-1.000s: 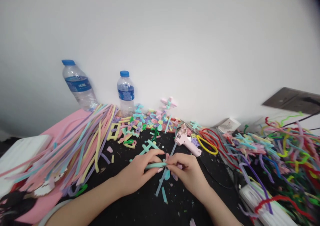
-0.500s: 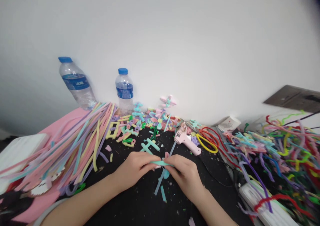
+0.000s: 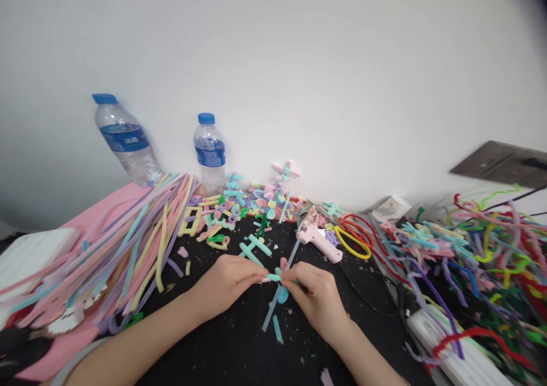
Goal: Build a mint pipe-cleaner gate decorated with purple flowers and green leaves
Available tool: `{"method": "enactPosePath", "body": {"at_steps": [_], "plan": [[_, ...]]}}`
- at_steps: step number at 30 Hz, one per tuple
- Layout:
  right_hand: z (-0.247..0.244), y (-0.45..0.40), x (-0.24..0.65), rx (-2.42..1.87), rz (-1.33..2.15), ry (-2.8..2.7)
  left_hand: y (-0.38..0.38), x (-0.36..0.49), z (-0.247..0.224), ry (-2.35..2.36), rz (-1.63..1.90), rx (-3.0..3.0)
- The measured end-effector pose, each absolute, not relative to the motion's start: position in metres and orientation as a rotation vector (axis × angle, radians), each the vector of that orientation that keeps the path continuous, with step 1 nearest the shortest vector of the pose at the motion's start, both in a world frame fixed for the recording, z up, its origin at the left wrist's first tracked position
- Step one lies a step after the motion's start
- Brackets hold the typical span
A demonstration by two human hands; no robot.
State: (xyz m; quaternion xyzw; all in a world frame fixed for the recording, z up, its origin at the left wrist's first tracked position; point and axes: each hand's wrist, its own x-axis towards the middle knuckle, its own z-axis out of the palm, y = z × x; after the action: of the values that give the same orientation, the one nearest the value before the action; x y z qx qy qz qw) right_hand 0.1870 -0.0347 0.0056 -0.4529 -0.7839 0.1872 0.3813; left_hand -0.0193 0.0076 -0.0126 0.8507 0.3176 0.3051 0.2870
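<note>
Between my two hands is a short mint-green pipe cleaner piece (image 3: 274, 277). The fingertips of my left hand (image 3: 233, 283) pinch its left end, and those of my right hand (image 3: 314, 292) pinch its right end. Just under and behind the fingers lie a pink and blue pipe cleaner shape (image 3: 282, 293) and a translucent glue stick (image 3: 269, 316). A loose teal piece (image 3: 277, 329) rests nearer to me. Beyond my left hand sits a mint frame of crossed pipe cleaner pieces (image 3: 255, 249). The pink hot glue gun (image 3: 319, 242) lies beyond my right hand.
Long pastel pipe cleaners (image 3: 145, 232) are piled at left, tangled bright ones (image 3: 482, 260) at right. Two water bottles (image 3: 209, 153) stand by the wall, near small finished shapes (image 3: 256, 203). Yellow-handled scissors (image 3: 354, 246), a paper cup (image 3: 391, 208) and a white power strip (image 3: 453, 346) are at right.
My fingers have drawn closer along the mint piece, and less of it shows between them. The view has shifted slightly. The glue gun and piles stay in place.
</note>
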Motion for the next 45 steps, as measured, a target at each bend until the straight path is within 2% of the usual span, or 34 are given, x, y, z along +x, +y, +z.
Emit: {"method": "enactPosePath", "body": {"at_steps": [6,11,18,22,27,35,45], "plan": [[0.007,-0.033,0.196,-1.289,0.433,-1.954,0.013,-0.025,-0.005,0.968,0.871,2.175],[0.005,-0.027,0.209,-1.405,0.314,-1.769,0.027,-0.034,0.004,1.363,1.115,1.959],[0.005,-0.024,0.208,-1.368,0.255,-1.757,0.038,-0.031,-0.004,1.462,0.792,2.044],[0.007,-0.023,0.205,-1.336,0.180,-1.743,0.035,-0.029,-0.007,1.419,0.741,2.064],[0.002,-0.023,0.206,-1.404,0.308,-1.695,0.034,-0.030,-0.002,1.316,0.808,1.956],[-0.006,-0.023,0.204,-1.414,0.676,-1.493,0.026,-0.029,0.004,1.155,0.935,1.405],[-0.010,-0.034,0.184,-1.340,0.897,-1.468,0.013,-0.017,0.008,0.983,0.925,1.280]]}}
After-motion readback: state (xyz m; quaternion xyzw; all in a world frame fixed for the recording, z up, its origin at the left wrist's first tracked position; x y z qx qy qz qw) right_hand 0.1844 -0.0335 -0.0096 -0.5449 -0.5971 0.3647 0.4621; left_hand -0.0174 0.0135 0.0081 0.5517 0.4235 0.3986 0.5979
